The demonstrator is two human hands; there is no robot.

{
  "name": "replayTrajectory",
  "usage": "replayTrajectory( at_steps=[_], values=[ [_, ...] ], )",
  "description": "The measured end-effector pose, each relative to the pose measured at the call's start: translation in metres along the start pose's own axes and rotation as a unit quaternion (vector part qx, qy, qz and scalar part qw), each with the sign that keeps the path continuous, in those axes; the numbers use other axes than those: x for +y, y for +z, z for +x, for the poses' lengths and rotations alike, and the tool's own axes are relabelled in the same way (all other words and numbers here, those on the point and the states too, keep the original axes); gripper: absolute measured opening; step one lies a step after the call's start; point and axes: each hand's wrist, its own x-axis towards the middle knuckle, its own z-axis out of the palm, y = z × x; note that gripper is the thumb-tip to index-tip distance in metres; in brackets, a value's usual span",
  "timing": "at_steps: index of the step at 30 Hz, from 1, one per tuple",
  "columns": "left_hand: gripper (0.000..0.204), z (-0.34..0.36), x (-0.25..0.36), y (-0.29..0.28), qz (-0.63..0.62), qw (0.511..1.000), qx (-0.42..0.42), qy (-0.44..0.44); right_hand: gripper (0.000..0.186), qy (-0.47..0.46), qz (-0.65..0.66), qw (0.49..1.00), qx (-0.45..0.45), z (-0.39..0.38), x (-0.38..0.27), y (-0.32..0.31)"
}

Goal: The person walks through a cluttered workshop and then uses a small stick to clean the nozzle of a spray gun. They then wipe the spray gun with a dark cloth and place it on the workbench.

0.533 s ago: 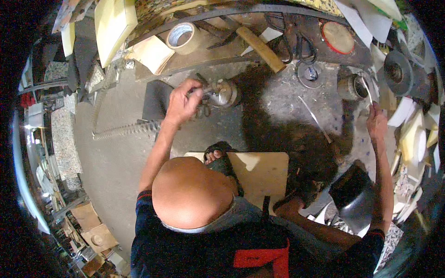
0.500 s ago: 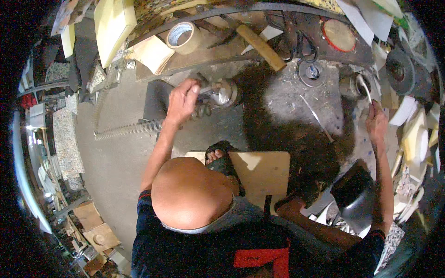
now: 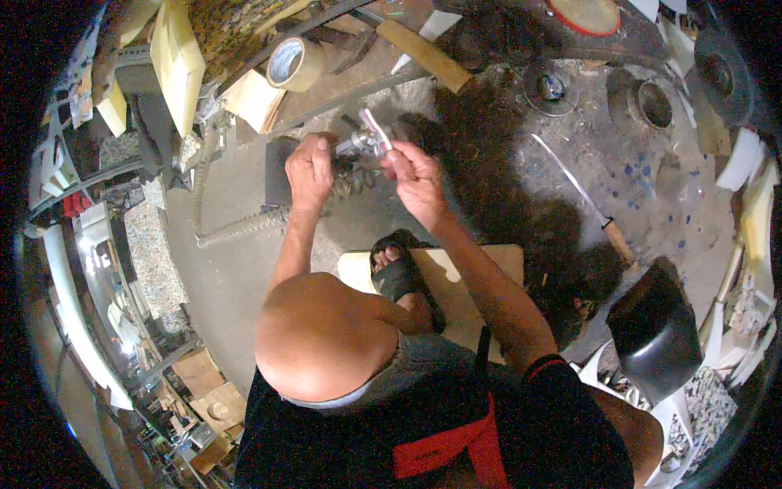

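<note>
My left hand grips the shiny metal tool, apparently a spray gun; a coiled translucent hose lies beneath it. My right hand pinches a thin white stick, like a brush or spatula, held up over the tool's metal part; whether they touch I cannot tell. A dark block or sheet is behind my left hand. To the right, a round metal can and a lid-like metal disc rest on the floor, with a long knife lying below them.
Along the back board lie a tape roll, a wooden block and a red-rimmed round object. Foam pieces line the sides. A black curved sheet sits at right. My sandalled foot is on a pale board.
My right hand has moved left from the can with the white stick, to the tool in my left hand. The view has also shifted.
</note>
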Motion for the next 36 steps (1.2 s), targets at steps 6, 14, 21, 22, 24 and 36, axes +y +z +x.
replayTrajectory(
  at_steps=[6,14,21,22,24,36],
  values=[
    [0.042,0.000,-0.002,0.002,-0.012,1.000,-0.003,-0.026,0.021,-0.007,-0.019,1.000,0.009,-0.010,0.022,0.018],
    [0.044,0.002,-0.002,0.001,-0.031,1.000,-0.001,-0.005,0.018,0.145,-0.096,0.985,0.007,-0.029,0.040,0.008],
    [0.041,0.001,-0.002,0.002,-0.020,1.000,-0.004,-0.011,0.020,-0.037,0.003,0.998,0.042,-0.022,0.024,0.019],
    [0.041,0.002,-0.002,0.002,-0.020,1.000,-0.006,-0.016,0.020,-0.010,-0.001,1.000,0.021,-0.023,0.023,0.019],
    [0.041,0.003,-0.001,0.002,-0.019,1.000,-0.003,-0.009,0.019,0.015,-0.054,0.998,0.042,-0.022,0.021,0.018],
    [0.042,0.002,-0.002,0.002,-0.006,1.000,-0.004,-0.011,0.021,0.053,-0.121,0.991,0.035,-0.030,0.015,0.021]
  ],
)
